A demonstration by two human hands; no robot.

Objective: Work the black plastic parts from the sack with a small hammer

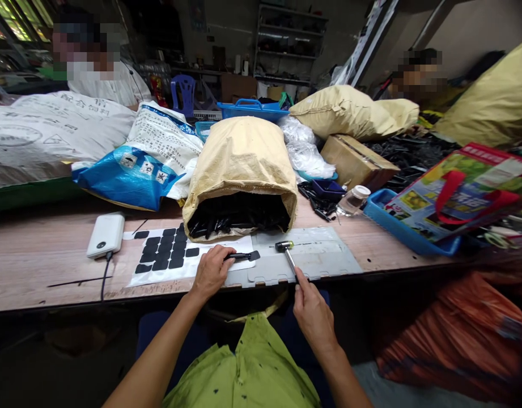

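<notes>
Sack (241,164): lies on the table (39,260), mouth open toward the person, full of black parts.
Blue tray (407,233): holds a printed bag.
Sheet (158,266): carries black pads.
Left hand (210,273): pinches a black strip (242,256) on the plate (315,258).
Right hand (314,309): grips a hammer (288,254), head resting on the plate.

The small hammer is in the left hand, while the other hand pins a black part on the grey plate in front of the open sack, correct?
Not quite: the head view shows the small hammer held by the right hand. The left hand pins the black part on the grey plate in front of the open sack.
</notes>
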